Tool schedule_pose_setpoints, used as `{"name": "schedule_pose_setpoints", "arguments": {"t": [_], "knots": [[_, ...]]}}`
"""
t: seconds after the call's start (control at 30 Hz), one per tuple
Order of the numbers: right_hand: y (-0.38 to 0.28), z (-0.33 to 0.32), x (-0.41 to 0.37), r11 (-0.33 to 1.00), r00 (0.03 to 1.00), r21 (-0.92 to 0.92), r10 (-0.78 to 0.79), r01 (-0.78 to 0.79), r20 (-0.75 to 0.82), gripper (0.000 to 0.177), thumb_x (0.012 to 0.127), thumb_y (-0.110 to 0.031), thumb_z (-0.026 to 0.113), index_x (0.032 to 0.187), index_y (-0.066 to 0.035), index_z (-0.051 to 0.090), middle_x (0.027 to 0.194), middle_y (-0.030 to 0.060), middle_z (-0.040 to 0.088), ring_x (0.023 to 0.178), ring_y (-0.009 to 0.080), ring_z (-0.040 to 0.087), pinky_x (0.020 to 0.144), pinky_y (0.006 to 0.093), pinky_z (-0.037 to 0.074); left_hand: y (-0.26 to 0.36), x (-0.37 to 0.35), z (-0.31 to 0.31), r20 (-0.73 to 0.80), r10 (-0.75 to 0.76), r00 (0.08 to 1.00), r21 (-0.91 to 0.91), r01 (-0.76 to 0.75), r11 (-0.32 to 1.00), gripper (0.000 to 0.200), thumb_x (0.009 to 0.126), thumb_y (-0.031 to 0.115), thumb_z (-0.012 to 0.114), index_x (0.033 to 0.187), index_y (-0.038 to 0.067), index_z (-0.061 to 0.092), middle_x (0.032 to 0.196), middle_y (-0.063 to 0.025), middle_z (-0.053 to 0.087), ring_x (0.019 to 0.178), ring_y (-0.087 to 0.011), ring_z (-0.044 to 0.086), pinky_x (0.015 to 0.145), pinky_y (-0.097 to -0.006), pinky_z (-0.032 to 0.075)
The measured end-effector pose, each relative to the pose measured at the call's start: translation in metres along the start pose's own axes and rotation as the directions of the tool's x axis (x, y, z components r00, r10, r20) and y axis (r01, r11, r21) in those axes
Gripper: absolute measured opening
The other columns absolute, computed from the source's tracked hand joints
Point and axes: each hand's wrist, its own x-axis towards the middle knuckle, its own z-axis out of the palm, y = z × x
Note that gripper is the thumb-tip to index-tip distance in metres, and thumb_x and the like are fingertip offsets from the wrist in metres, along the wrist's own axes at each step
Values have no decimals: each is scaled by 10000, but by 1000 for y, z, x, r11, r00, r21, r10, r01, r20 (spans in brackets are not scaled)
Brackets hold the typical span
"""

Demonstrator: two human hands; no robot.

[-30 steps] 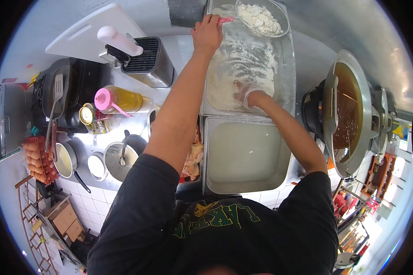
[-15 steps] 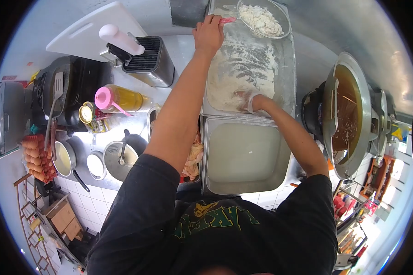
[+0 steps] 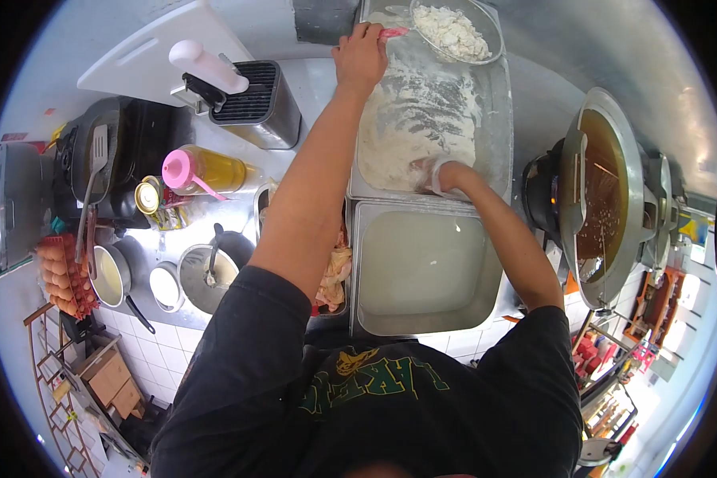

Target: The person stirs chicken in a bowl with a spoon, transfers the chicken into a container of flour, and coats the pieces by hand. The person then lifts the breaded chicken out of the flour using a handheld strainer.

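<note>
My left hand is closed at the far left edge of the flour tray, with a pinkish-red strip sticking out past its fingers. Farther down the same metal tray, my right hand is pressed into the white flour. Flour coats it up to the wrist, and its fingers are largely buried. A mesh sieve holding lumpy flour rests at the tray's far right corner. Nearer my body sits a second metal pan of cloudy, pale liquid. Raw chicken pieces show partly under my left forearm.
On my right stands a large pot of brown oil. To the left are a knife block, an oil bottle with a pink top, a can, a bowl with a spoon, a saucepan and stacked eggs.
My right hand has shifted slightly within the flour, its wrist turning a little. My left hand stays at the tray edge with the pinkish-red strip.
</note>
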Motion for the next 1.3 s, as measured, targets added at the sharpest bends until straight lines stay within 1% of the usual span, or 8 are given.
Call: {"name": "schedule_pose_setpoints", "arguments": {"t": [0.27, 0.57, 0.63, 0.77, 1.03, 1.07, 1.13, 1.3], "knots": [[22, -27, -25, 985, 958, 131, -70, 110, -279, 563, 741, -211, 730, 1259, -70, 562, 1139, 116, 633, 1028, 295, 616, 909, 364, 481, -3, 1, 3, 12, -20, 1000, 26, 19, 999, 218, 930, 273, 542, 1130, 202, 586, 1192, -9, 560, 1029, -339, 558, 864, -525, 419], [24, -160, -28, 9, 699, 855, 572, 518, -430, 488, 782, -152, 733, 1233, -67, 567, 1286, 110, 529, 1173, 246, 509, 947, 384, 445, 4, 1, -4, 34, -53, 998, 34, 52, 998, 219, 933, 264, 534, 1137, 199, 582, 1215, -9, 552, 1045, -329, 548, 873, -518, 417], [38, -187, -13, 577, 467, 650, 454, 495, -759, 464, 798, -189, 722, 1219, -62, 573, 1254, 94, 559, 1134, 236, 527, 909, 365, 453, 3, 0, -4, 19, -44, 999, 39, 43, 998, 227, 932, 269, 536, 1144, 202, 579, 1218, -9, 552, 1051, -325, 547, 876, -516, 416], [58, -236, 14, 249, 475, 632, 476, 734, -740, 401, 847, -208, 670, 1216, -76, 585, 1176, 75, 601, 1023, 229, 573, 835, 355, 464, 5, 1, -6, -3, -33, 999, 23, 33, 999, 232, 935, 268, 531, 1153, 199, 576, 1212, -21, 562, 1031, -343, 559, 851, -522, 429], [0, -161, -41, 870, 729, 422, 115, 254, -675, 308, 871, -218, 604, 1097, -11, 636, 1101, 119, 636, 905, 229, 637, 790, 341, 486, 0, -1, 1, 10, -39, 999, 65, 38, 997, 211, 919, 285, 555, 1111, 207, 600, 1150, -16, 584, 977, -350, 576, 811, -523, 441], [5, -145, -28, 897, 719, -442, -298, -15, -628, 342, 860, -244, 592, 1123, -30, 636, 1165, 161, 617, 991, 300, 627, 843, 360, 489, 4, 5, -6, 34, -24, 999, 55, 22, 998, 213, 939, 275, 513, 1110, 173, 589, 1141, -45, 584, 987, -355, 580, 817, -528, 451], [-26, -103, -21, 985, 879, 159, 129, -61, -459, 361, 863, -238, 577, 1163, -39, 609, 1208, 180, 595, 1069, 346, 585, 887, 365, 477, 3, 2, -8, 61, -8, 998, 45, 5, 999, 223, 959, 264, 472, 1109, 138, 579, 1133, -74, 585, 998, -361, 584, 822, -534, 462], [4, -14, 40, 953, 848, -304, -160, -1, -505, 343, 765, -145, 647, 1087, -40, 591, 1009, 166, 640, 887, 300, 616, 785, 377, 480, 2, -2, -2, -47, 20, 999, 41, -18, 999, 219, 922, 292, 555, 1119, 210, 602, 1138, -7, 590, 969, -350, 582, 810, -526, 442]]}}
